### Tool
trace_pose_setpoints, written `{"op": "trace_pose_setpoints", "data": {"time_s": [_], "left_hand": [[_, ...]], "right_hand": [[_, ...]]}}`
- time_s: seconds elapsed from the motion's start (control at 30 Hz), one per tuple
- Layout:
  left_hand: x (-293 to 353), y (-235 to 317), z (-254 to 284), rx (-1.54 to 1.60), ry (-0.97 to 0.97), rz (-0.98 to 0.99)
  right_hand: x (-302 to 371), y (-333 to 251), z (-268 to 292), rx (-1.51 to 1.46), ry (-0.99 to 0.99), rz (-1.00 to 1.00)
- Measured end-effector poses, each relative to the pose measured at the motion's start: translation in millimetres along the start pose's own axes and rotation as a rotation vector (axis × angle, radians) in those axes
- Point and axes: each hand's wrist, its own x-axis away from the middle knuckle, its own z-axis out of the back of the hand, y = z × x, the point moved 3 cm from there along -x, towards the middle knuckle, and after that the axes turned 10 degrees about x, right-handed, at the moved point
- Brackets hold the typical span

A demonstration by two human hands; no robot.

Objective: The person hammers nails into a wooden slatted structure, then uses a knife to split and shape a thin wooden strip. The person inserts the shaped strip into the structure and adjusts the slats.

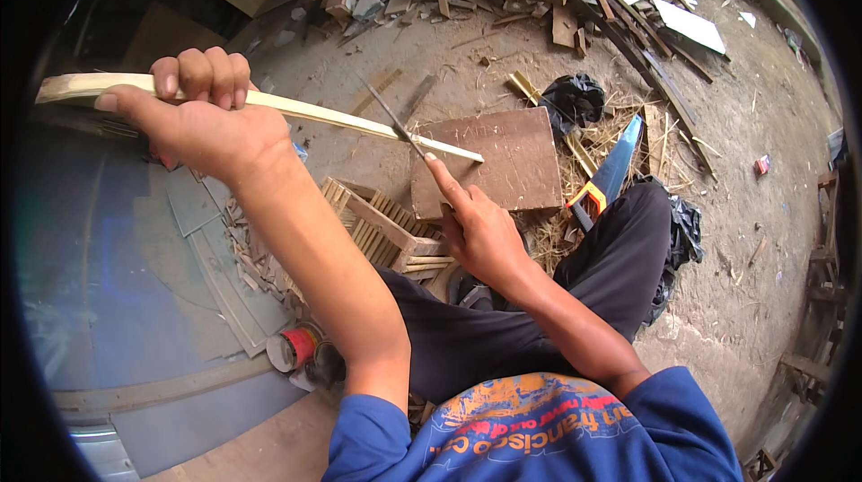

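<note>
A long pale strip of bamboo or wood (323,114) slants across the view, and my left hand (211,109) is wrapped round its thick end. The strip's thin far end rests on or just over a brown wooden block (516,145) in front of me. My right hand (480,222) is closed on a knife, its index finger stretched along the tool. The thin dark knife blade (388,114) crosses the strip near the block's left edge and appears to touch it. The knife's handle is hidden inside my right hand.
A handsaw (615,168) with an orange and black handle leans by my knee, near black plastic bags (573,100) and shavings. A slatted wooden crate (382,222) stands left of the block. Scrap wood (566,24) is heaped at the back. A red can (294,347) lies lower left.
</note>
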Motion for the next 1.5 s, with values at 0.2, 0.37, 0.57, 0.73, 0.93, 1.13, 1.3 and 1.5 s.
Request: {"op": "trace_pose_setpoints", "data": {"time_s": [0.2, 0.37, 0.57, 0.73, 0.93, 1.13, 1.3, 1.5], "left_hand": [[5, 2, -5, 0.041, -0.025, 0.022], [4, 4, -7, 0.074, -0.026, 0.014], [9, -1, -17, 0.070, -0.061, 0.064], [12, 5, -17, 0.062, 0.024, 0.040], [8, 3, -15, 0.072, 0.050, 0.045], [5, 2, -19, 0.060, 0.033, 0.023], [9, 2, -16, 0.043, -0.027, 0.037], [7, 0, -4, 0.037, 0.021, 0.018]], "right_hand": [[4, -12, 14, -0.014, 0.011, 0.055], [0, -19, 27, -0.039, 0.025, 0.098], [-6, -7, 31, 0.019, -0.058, 0.038], [6, -25, 42, 0.021, -0.086, 0.064], [8, -26, 44, -0.006, -0.019, 0.128], [0, 1, 32, 0.026, -0.091, 0.034], [7, -4, 30, 0.055, -0.083, -0.010], [18, -13, 33, -0.033, -0.083, 0.054]]}}
